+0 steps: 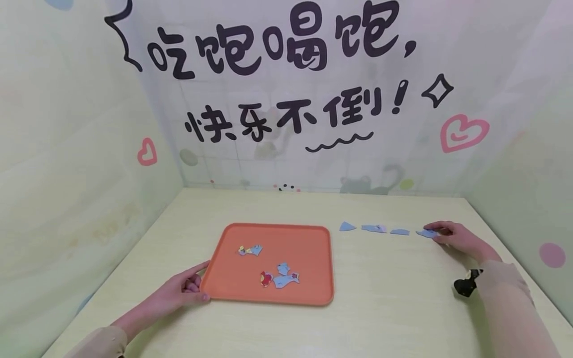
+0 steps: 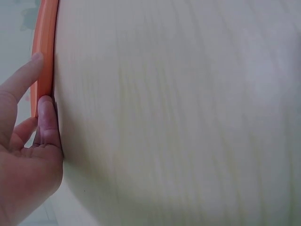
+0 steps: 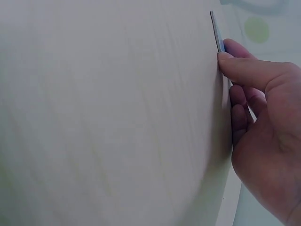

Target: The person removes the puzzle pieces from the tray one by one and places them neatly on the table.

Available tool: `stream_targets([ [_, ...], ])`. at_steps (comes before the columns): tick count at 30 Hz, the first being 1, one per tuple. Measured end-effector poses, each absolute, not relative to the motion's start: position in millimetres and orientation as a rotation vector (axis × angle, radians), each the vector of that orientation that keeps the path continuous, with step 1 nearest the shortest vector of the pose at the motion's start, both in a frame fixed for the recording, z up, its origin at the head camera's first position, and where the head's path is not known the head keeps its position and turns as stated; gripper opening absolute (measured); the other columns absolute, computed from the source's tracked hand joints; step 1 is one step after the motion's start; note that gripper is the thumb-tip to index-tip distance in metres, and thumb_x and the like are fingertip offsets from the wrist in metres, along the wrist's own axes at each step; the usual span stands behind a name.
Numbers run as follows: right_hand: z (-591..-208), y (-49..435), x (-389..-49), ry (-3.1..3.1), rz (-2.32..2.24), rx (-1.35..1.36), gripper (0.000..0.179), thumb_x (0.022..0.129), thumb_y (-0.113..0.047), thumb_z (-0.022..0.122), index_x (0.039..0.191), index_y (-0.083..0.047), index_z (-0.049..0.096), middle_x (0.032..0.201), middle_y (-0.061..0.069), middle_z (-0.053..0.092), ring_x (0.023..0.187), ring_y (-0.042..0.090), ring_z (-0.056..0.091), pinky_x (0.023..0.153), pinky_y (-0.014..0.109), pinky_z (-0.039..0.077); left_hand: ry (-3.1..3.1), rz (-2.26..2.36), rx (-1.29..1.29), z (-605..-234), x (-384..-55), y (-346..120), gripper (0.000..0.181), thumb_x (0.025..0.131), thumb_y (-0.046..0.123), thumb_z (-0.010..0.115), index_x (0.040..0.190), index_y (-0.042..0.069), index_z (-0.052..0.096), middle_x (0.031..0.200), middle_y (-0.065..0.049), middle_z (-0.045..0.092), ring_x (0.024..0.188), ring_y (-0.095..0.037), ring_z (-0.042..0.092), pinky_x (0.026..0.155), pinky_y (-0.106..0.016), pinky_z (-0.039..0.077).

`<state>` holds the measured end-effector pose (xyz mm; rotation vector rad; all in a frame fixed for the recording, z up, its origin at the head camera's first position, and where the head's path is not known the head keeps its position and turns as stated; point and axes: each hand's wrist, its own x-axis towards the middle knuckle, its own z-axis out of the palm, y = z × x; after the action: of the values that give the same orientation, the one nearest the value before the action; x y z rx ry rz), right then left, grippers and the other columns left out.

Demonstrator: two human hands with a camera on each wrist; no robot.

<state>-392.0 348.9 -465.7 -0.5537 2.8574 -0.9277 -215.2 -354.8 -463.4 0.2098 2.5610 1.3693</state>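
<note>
In the head view my right hand [image 1: 456, 238] pinches a flat blue jigsaw piece [image 1: 425, 232] between thumb and fingers at the right end of a row. The piece [image 3: 217, 30] appears edge-on in the right wrist view, close above the table. My left hand [image 1: 181, 291] holds the near left corner of an orange tray [image 1: 241, 293], its thumb at the corner and a finger along the left rim. Inside the tray lie a yellow-and-blue piece group [image 1: 249, 250], a red-patterned piece [image 1: 266, 279], a small blue piece [image 1: 283, 268] and a larger blue piece [image 1: 286, 282].
To the left of the right hand, three blue pieces lie spaced in line: a triangular piece [image 1: 346, 226], a long piece [image 1: 374, 228] and a short piece [image 1: 400, 231]. Printed cloth walls [image 1: 313, 169] enclose the pale wooden table [image 1: 380, 278]. A black device [image 1: 467, 284] sits by the right wrist.
</note>
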Motion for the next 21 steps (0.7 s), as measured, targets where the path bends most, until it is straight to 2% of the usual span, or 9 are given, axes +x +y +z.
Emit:
stream_targets([
  [10, -464.8, 349.6, -392.4, 2.85, -0.96, -0.545, 0.041, 0.099, -0.018, 0.06, 0.134, 0.003, 0.055, 0.128, 0.025, 0.054, 0.094, 0.008, 0.044, 0.076, 0.02, 0.04, 2.559, 1.376, 0.211, -461.8, -214.9, -355.2, 0.091, 0.084, 0.024, 0.079, 0.155, 0.003, 0.027, 0.104, -0.012, 0.053, 0.081, -0.005, 0.048, 0.071, -0.019, 0.045],
  [14, -464.4, 349.1, -391.4, 2.858, -0.935, -0.521, 0.047, 0.098, -0.021, 0.061, 0.138, 0.002, 0.052, 0.136, 0.028, 0.05, 0.104, 0.02, 0.048, 0.081, 0.023, 0.04, 2.565, 1.377, 0.221, -462.2, -214.6, -355.3, 0.091, 0.083, 0.023, 0.08, 0.155, 0.002, 0.027, 0.104, -0.013, 0.053, 0.081, -0.005, 0.047, 0.07, -0.019, 0.045],
  [18, -464.1, 349.9, -391.2, 2.844, -0.937, -0.507, 0.053, 0.097, -0.022, 0.063, 0.141, 0.003, 0.049, 0.142, 0.033, 0.044, 0.118, 0.039, 0.047, 0.089, 0.035, 0.041, 2.58, 1.361, 0.219, -461.8, -213.8, -354.2, 0.091, 0.083, 0.024, 0.08, 0.155, 0.002, 0.028, 0.104, -0.013, 0.053, 0.081, -0.005, 0.047, 0.071, -0.019, 0.044],
  [21, -463.6, 350.2, -391.7, 2.832, -0.937, -0.508, 0.055, 0.095, -0.022, 0.064, 0.14, 0.005, 0.048, 0.141, 0.035, 0.043, 0.119, 0.045, 0.046, 0.089, 0.04, 0.041, 2.591, 1.344, 0.212, -461.4, -213.2, -353.3, 0.091, 0.083, 0.025, 0.08, 0.155, 0.002, 0.028, 0.103, -0.013, 0.054, 0.081, -0.005, 0.047, 0.071, -0.019, 0.044],
])
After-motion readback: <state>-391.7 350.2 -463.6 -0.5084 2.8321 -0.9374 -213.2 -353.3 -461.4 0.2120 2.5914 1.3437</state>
